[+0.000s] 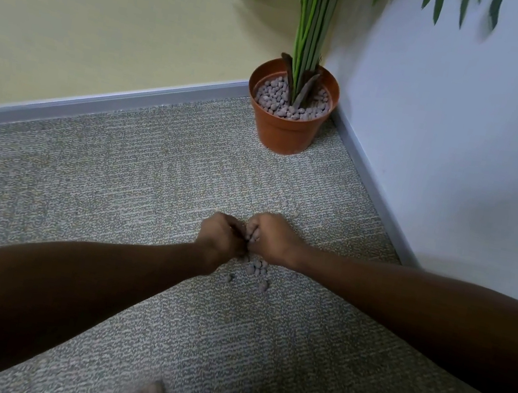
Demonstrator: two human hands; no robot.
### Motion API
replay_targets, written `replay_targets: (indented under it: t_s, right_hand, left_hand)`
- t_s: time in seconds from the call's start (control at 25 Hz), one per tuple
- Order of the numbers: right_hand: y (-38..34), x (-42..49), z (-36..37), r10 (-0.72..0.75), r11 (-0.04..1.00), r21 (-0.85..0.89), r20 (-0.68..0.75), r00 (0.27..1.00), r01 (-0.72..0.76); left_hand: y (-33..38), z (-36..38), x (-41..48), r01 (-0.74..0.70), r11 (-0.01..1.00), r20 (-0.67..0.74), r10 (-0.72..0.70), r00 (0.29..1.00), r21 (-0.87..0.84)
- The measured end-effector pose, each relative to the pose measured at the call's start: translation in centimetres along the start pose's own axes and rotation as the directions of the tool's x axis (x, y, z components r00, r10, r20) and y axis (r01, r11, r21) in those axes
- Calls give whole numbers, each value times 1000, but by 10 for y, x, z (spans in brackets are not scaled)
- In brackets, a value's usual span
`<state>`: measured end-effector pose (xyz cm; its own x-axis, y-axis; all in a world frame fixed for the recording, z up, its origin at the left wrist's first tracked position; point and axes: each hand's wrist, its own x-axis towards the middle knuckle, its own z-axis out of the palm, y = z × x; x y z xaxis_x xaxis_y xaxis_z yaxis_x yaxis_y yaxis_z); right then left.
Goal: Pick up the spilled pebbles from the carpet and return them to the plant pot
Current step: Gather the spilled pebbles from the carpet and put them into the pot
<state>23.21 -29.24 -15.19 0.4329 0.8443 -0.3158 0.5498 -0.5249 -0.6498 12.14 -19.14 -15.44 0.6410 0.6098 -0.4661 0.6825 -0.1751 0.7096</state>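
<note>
Well in front of the plant pot (284,128), the spilled pebbles (258,266) lie on the carpet (116,179) at both hands: the right hand (273,238) curls round a few, and the left hand (221,236) curls beside it, its catch hidden. Best to scoop inward with palms cupped before lifting.

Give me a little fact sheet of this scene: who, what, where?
place: room corner with a grey carpet
plant pot: orange, upright in the corner, topped with pebbles
spilled pebbles: small cluster on the carpet just below the hands, a few strays beyond them
right hand: curled round some pebbles
left hand: curled, against the right hand; its contents hidden
progress: these pebbles not yet back in the pot
</note>
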Motion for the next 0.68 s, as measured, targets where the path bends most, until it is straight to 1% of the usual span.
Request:
replay_targets:
  t_s: [0.04, 0.08, 0.12, 0.16, 0.24, 0.32, 0.4, 0.48, 0.52, 0.6, 0.68]
  right_hand:
    - [1, 2, -1, 38, 997, 63, -12, 999, -37]
    - [2, 2, -2, 82, 987, 141, -12, 997, -80]
    - [3, 4, -3, 133, 962, 241, 2, 991, -130]
    - [3, 6, -4, 188, 912, 365, 33, 982, -187]
    - [1, 10, -6, 270, 771, 570, 108, 957, -282]
    - [1, 14, -9, 288, 664, 674, 168, 943, -323]
    - [2, 20, -15, 271, 558, 750, 239, 933, -354]
    - [9, 26, -22, 240, 461, 795, 316, 918, -395]
    - [11, 29, -26, 221, 443, 795, 352, 910, -415]
    - [14, 34, -36, 197, 467, 768, 394, 898, -439]
    - [11, 40, -50, 213, 475, 765, 378, 901, -434]
  left_hand:
    - [1, 0, -1, 50, 990, -8, -51, 999, -134]
    - [2, -1, 0, 88, 968, -18, -95, 995, -233]
    - [4, -2, 1, 103, 954, -25, -115, 993, -283]
    - [6, -4, 2, 104, 944, -21, -116, 993, -313]
    - [8, -7, 6, 80, 925, -6, -89, 996, -371]
    - [11, -7, 10, 42, 918, 7, -42, 999, -395]
    - [15, -7, 14, 16, 906, 20, -8, 1000, -423]
    - [20, -7, 18, 26, 875, 41, -7, 999, -484]
    - [21, -7, 20, 43, 859, 53, -18, 998, -509]
    - [23, -9, 24, 83, 830, 79, -47, 996, -551]
    - [26, -12, 28, 119, 800, 86, -84, 993, -588]
